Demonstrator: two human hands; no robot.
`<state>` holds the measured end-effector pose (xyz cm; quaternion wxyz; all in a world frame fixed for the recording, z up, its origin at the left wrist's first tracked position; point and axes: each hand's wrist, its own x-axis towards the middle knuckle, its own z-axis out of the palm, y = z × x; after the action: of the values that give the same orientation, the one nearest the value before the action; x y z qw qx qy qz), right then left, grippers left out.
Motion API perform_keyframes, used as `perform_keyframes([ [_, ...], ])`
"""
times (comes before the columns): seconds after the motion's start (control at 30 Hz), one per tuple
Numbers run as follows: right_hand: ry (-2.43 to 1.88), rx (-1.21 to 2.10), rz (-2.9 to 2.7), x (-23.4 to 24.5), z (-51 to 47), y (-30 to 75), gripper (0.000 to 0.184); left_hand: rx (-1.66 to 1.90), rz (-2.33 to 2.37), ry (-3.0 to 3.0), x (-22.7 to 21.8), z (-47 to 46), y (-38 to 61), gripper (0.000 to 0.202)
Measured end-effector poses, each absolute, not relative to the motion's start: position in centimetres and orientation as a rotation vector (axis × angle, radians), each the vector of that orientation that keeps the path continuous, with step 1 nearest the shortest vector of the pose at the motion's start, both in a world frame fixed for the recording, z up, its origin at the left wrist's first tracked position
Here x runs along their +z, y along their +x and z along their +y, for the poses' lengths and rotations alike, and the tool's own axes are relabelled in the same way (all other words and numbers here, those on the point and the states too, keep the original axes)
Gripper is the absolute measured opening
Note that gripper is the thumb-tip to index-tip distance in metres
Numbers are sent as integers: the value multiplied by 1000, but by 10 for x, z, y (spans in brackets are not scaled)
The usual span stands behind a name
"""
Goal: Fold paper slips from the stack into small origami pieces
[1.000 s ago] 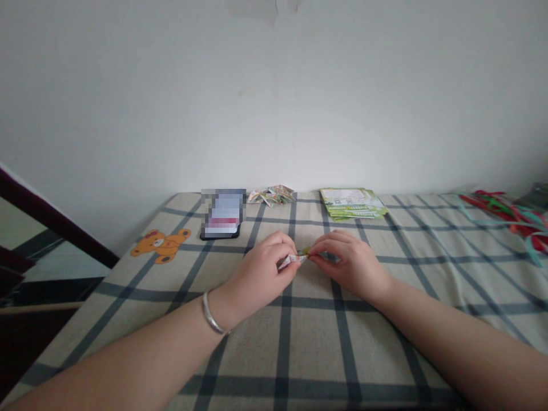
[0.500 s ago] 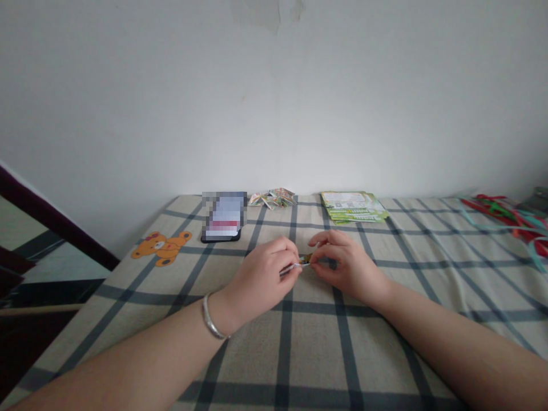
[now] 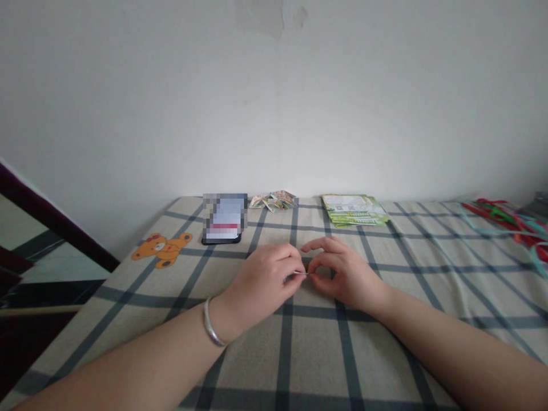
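Between my hands, a small thin piece of paper point(image 3: 300, 273) shows only its pale edge; the fingers cover most of it. My left hand point(image 3: 274, 273), with a silver bangle at the wrist, pinches it from the left side. At its right end, the thumb and forefinger of my right hand point(image 3: 338, 271) are closed in a pinch, and that hand's other fingers are lifted and curved. Both hands are low over the checked cloth point(image 3: 317, 348). Beyond them, near the wall, lie several folded paper pieces point(image 3: 274, 200) with a colourful print.
Back right of my hands is a stack of green printed leaflets point(image 3: 355, 210). A phone point(image 3: 223, 220) lies at the back left, beside an orange bear picture point(image 3: 162, 249). Red, green and pale blue ribbons point(image 3: 505, 214) are heaped at the far right. A wall point(image 3: 274, 114) closes the back.
My two hands have come closer together around the paper, and less of it shows. The view has tilted up very slightly; the things on the cloth have stayed put.
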<state>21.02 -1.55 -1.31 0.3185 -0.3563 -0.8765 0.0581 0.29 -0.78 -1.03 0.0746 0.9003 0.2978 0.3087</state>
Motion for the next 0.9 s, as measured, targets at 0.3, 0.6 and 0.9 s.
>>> perform_keyframes([
  [0.3, -889, 133, -2292, -11, -16, 209, 6, 944, 885, 2691, -8, -8, 4, 8],
  [0.6, -941, 164, -2303, -11, -17, 210, 11, 960, 866, 2688, -8, -8, 3, 9],
  [0.9, -969, 120, -2346, -11, -17, 209, 9, 969, 874, 2649, -7, -8, 2, 10],
])
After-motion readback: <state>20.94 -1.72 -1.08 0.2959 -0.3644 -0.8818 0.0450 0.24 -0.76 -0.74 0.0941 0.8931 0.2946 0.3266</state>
